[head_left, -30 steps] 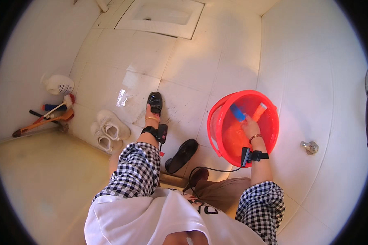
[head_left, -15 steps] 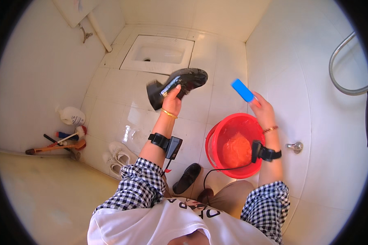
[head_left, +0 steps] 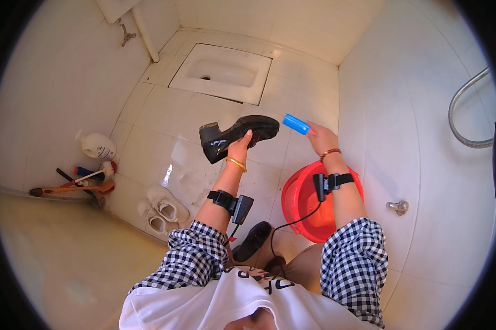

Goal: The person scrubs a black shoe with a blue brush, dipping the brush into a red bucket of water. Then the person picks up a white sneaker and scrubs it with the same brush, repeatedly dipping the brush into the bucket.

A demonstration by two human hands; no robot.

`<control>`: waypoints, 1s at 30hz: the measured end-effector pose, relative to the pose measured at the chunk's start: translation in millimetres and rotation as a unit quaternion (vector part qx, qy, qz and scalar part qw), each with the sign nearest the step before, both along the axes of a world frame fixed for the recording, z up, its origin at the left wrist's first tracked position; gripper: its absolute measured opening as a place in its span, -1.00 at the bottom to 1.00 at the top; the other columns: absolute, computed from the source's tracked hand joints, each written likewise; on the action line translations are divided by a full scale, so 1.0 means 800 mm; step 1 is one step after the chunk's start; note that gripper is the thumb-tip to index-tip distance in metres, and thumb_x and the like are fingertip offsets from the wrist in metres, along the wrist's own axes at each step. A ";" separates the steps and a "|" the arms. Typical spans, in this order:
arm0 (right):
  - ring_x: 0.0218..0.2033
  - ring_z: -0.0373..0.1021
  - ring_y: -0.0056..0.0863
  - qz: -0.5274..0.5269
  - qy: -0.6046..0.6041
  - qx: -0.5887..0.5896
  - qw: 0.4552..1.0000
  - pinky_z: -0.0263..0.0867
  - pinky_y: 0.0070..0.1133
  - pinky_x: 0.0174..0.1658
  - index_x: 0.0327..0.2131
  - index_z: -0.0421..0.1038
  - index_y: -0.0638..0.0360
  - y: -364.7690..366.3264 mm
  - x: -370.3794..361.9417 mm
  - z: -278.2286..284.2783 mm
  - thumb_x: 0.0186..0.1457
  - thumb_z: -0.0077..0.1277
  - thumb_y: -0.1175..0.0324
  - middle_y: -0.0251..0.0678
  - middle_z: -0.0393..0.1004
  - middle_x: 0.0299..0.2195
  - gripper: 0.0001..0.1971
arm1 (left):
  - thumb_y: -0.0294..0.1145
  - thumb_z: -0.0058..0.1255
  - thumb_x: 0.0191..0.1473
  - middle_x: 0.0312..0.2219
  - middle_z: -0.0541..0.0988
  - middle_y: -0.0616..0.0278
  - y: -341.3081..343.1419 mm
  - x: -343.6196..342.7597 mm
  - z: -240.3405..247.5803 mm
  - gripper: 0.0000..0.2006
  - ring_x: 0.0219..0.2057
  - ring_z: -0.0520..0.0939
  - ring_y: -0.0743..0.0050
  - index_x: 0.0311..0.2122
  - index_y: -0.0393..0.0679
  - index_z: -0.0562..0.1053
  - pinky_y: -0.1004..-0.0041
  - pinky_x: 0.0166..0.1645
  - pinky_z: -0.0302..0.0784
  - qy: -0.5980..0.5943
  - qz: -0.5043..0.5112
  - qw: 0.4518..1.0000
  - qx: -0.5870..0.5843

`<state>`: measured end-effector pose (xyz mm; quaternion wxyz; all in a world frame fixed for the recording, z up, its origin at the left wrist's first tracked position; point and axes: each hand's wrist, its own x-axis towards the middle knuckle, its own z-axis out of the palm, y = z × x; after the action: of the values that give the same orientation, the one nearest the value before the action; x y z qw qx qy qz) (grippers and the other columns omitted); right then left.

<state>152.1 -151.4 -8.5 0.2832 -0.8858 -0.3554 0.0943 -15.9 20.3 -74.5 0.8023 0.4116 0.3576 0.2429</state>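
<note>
My left hand (head_left: pixel 238 149) is closed around a glossy black heeled shoe (head_left: pixel 248 127), thumb pressed on its near side. The shoe lies tilted sideways in the air, heel to the left and toe to the right. In my right hand (head_left: pixel 321 138) is a small blue block-shaped object (head_left: pixel 296 124); its exact kind cannot be made out. Its left end is close to the shoe's toe, with a narrow gap between them. Below my right wrist stands a red bucket (head_left: pixel 289 203), partly hidden by my forearm, with what looks like water inside.
A white squat toilet (head_left: pixel 220 69) is set in the tiled floor ahead. At left lie white shoes (head_left: pixel 168 208), several brushes (head_left: pixel 83 188) and a white bottle (head_left: pixel 98 146). A dark shoe (head_left: pixel 252 242) is near my front. On the right wall are a tap (head_left: pixel 399 207) and shower hose (head_left: pixel 458 113).
My right hand has moved left with the blue object, toward the shoe's toe. The black shoe sits a little lower in view and has turned slightly. The whole view has shifted a little.
</note>
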 end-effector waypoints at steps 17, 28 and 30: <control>-0.32 0.41 -0.14 0.000 0.028 0.106 0.994 0.33 -0.35 -0.28 -0.11 0.40 -0.08 0.038 -0.026 0.020 0.01 -0.08 0.26 -0.12 0.48 -0.35 -0.68 | -0.37 0.09 0.01 -0.41 0.53 0.41 0.009 0.007 -0.025 -0.78 -0.38 0.43 0.74 -0.27 -0.29 0.51 0.63 -0.28 0.37 0.114 -0.122 0.945 0.279; -0.28 0.40 -0.18 -0.036 0.037 0.008 0.999 0.32 -0.38 -0.23 -0.12 0.42 -0.01 -0.005 0.003 0.001 -0.03 -0.04 0.39 -0.16 0.49 -0.31 -0.68 | -0.42 0.08 0.01 -0.38 0.54 0.38 0.025 -0.010 -0.020 -0.78 -0.35 0.47 0.67 -0.21 -0.24 0.50 0.62 -0.23 0.39 0.044 -0.126 0.974 0.185; -0.28 0.39 -0.18 0.095 0.063 0.192 0.975 0.31 -0.37 -0.26 -0.14 0.43 -0.01 0.017 -0.014 0.011 -0.03 -0.02 0.36 -0.17 0.48 -0.33 -0.69 | -0.43 0.08 0.00 -0.38 0.53 0.38 0.024 -0.004 -0.020 -0.79 -0.35 0.47 0.66 -0.22 -0.24 0.51 0.62 -0.23 0.39 0.071 -0.158 0.971 0.165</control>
<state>141.0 -137.5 0.7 0.4593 -0.7695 -0.4308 0.1063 -18.9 39.7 -90.3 0.7240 0.6058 0.2993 0.1387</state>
